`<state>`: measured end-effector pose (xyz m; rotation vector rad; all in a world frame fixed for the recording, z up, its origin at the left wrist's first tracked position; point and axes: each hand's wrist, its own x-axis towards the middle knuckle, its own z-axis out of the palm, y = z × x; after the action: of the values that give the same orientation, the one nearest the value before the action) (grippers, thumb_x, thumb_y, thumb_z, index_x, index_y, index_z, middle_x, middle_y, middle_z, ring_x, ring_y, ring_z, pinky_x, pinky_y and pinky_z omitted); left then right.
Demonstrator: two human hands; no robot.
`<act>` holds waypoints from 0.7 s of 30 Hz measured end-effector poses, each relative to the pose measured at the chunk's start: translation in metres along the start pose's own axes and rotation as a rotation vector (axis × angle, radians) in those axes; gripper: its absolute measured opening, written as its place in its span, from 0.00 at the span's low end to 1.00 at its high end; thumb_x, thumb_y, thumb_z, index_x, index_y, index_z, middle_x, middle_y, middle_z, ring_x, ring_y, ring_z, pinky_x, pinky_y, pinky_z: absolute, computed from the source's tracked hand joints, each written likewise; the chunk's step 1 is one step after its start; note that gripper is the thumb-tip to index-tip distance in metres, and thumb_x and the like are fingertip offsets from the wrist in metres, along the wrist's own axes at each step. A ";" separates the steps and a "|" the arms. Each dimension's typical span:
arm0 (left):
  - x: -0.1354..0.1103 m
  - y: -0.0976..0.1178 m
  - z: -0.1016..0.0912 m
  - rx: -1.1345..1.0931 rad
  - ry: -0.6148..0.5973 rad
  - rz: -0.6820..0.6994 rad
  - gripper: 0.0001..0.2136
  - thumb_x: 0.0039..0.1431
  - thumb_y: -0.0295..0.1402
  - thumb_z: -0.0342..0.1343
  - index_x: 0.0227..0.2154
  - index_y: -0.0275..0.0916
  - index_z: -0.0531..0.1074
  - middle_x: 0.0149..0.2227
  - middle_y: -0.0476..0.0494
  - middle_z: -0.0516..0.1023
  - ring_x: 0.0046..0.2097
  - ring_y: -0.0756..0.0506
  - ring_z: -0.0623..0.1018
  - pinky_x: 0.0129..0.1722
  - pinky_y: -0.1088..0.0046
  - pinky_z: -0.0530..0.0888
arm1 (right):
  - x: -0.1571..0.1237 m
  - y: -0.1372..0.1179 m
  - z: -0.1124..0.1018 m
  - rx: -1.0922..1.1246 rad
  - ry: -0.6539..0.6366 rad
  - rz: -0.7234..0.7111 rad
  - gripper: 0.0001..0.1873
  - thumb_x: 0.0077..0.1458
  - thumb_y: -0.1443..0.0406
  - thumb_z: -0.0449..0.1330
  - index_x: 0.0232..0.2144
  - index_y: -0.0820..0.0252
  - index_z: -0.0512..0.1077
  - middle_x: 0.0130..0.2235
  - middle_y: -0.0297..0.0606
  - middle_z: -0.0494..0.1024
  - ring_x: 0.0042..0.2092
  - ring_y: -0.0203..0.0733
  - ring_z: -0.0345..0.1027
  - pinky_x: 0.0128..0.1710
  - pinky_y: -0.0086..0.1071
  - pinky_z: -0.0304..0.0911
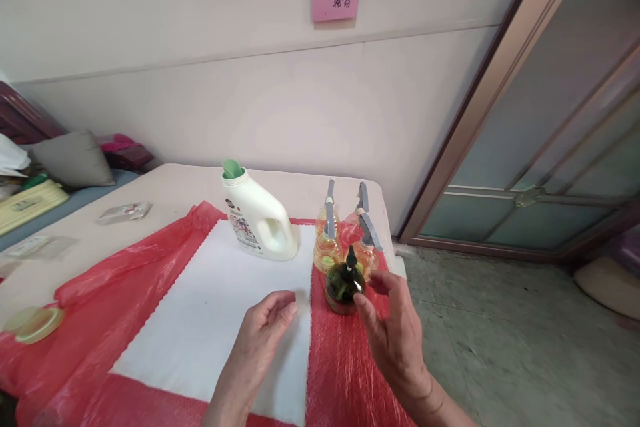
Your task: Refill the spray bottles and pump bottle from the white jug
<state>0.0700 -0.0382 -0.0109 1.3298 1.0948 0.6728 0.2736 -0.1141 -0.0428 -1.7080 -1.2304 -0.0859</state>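
Observation:
My right hand (397,330) is open beside a dark green pump bottle (343,290) with a black nozzle. Its thumb overlaps the bottle's right edge; whether they touch I cannot tell. My left hand (265,323) hovers over a white cloth (210,320), fingers loosely bent, thumb apart, holding nothing. Behind the green bottle stand several clear bottles with grey pump heads, among them a front-left bottle (327,253) and a right one (369,257). Farther left, a white detergent jug (265,220) with a green spout and an open handle stands upright on the cloth's back edge.
Red plastic sheeting (130,287) lies under the cloth. A pale yellow lid (40,325) and a clear packet (125,213) lie on the left. The table's right edge drops to a grey floor (465,307), near a glass door (540,167). A wall (250,113) stands behind.

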 end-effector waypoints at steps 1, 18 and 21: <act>0.000 0.000 0.000 0.013 -0.003 0.002 0.17 0.55 0.46 0.60 0.42 0.40 0.78 0.46 0.40 0.80 0.51 0.39 0.75 0.53 0.65 0.67 | -0.003 -0.005 0.000 0.026 0.006 -0.098 0.18 0.61 0.55 0.54 0.49 0.56 0.62 0.43 0.44 0.72 0.43 0.45 0.70 0.42 0.40 0.68; 0.007 -0.007 0.007 -0.024 -0.081 -0.087 0.16 0.47 0.35 0.63 0.41 0.38 0.78 0.47 0.39 0.80 0.54 0.37 0.75 0.58 0.61 0.66 | -0.035 -0.057 0.040 0.211 -0.054 -0.691 0.30 0.65 0.47 0.40 0.41 0.66 0.69 0.36 0.46 0.77 0.40 0.44 0.72 0.35 0.36 0.69; 0.009 -0.011 0.007 -0.031 -0.052 -0.086 0.16 0.46 0.35 0.62 0.39 0.37 0.78 0.48 0.37 0.80 0.55 0.37 0.75 0.58 0.60 0.67 | -0.036 -0.060 0.046 0.210 -0.072 -0.673 0.30 0.65 0.47 0.40 0.39 0.66 0.70 0.35 0.45 0.77 0.40 0.43 0.71 0.37 0.35 0.69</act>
<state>0.0779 -0.0348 -0.0246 1.2601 1.0895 0.5861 0.1902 -0.1057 -0.0463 -1.0702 -1.7587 -0.2877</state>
